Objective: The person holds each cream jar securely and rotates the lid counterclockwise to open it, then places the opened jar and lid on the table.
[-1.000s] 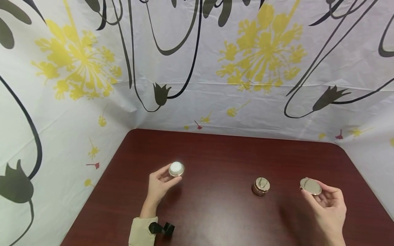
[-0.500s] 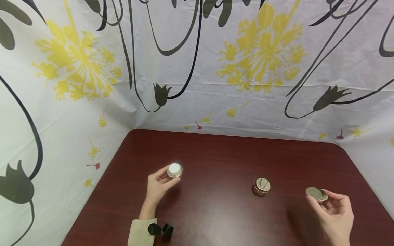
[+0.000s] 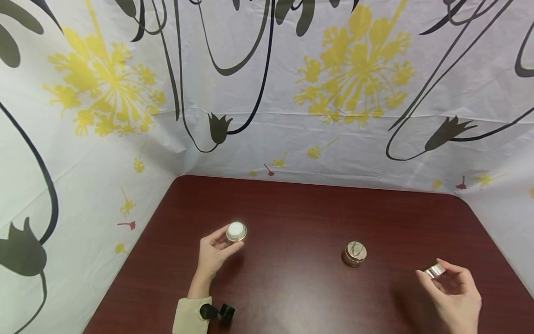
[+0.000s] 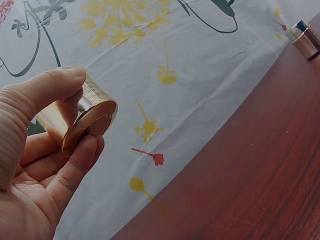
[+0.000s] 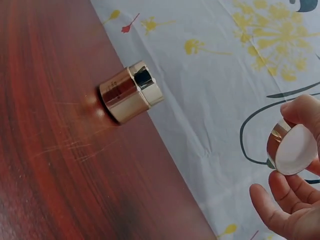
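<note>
On the left, my left hand [image 3: 210, 256] holds a small gold cream jar [image 3: 236, 231] above the table, its white round top facing the head camera. Thumb and fingers grip the jar's sides; the left wrist view shows its shiny gold wall and base [image 4: 95, 112]. Over at the right, my right hand [image 3: 459, 293] pinches a gold jar lid [image 3: 435, 271] by its rim. The lid is tilted on edge, and its white inside [image 5: 298, 150] shows in the right wrist view. Between the hands, a second gold jar [image 3: 354, 254] stands upright on the table with its lid on.
A dark red-brown wooden table [image 3: 288, 208] with rounded far corners lies under both hands. White cloth [image 3: 250, 93] printed with yellow flowers and dark stems hangs behind and at the sides. A black clip-like device [image 3: 218, 312] sits at the left sleeve cuff [image 3: 193, 315].
My right hand has moved a little right and nearer, turning the lid from face-up to edge-on. The left hand with the jar has shifted slightly left. The standing jar stays put.
</note>
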{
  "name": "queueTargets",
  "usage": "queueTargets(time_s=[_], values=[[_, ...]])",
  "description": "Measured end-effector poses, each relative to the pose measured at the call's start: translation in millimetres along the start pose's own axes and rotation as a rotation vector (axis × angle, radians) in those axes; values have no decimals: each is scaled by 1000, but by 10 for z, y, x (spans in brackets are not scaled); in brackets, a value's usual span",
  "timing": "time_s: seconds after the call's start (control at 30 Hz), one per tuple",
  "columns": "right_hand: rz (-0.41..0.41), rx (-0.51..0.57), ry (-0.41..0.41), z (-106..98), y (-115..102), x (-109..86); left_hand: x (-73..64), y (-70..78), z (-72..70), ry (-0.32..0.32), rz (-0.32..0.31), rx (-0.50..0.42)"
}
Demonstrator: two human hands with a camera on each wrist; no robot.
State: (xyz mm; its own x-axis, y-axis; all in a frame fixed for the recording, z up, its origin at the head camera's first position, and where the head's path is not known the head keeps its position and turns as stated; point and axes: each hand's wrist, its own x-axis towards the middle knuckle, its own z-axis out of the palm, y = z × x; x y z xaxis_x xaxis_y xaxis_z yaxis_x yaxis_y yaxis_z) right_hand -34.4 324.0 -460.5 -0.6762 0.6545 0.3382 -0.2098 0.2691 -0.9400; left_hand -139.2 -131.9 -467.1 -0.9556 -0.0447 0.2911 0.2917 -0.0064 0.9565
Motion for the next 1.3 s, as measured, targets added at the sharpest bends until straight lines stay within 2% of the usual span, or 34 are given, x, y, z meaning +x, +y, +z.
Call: queueTargets(time_s=[0.07, 0.17, 0.3, 0.57, 0.73, 0.87, 1.03, 1.17, 1.3], values=[[-25, -130, -4, -11, -1, -3, 0, -8, -6, 5, -1, 5], [-54, -260, -20, -35, 12, -5, 2, -19, -16, 16, 0, 12], [-71, -378, -35, -70, 17, -11, 2, -32, -34, 19, 5, 22], [-162, -597, -83, -134, 99, -12, -16, -41, -67, 17, -1, 28], [-164, -741, -181, -177, 140, -15, -28, -40, -78, 21, -7, 21], [-159, -802, -272, -210, 172, -15, -33, -38, -83, 31, -29, 24], [-69, -857, -324, -232, 199, -15, -56, 55, -76, 41, -47, 49], [45, -937, -366, -229, 229, -3, -74, 150, -71, 36, -49, 68], [138, -980, -389, -214, 264, 0, -81, 149, -86, 41, -64, 89]])
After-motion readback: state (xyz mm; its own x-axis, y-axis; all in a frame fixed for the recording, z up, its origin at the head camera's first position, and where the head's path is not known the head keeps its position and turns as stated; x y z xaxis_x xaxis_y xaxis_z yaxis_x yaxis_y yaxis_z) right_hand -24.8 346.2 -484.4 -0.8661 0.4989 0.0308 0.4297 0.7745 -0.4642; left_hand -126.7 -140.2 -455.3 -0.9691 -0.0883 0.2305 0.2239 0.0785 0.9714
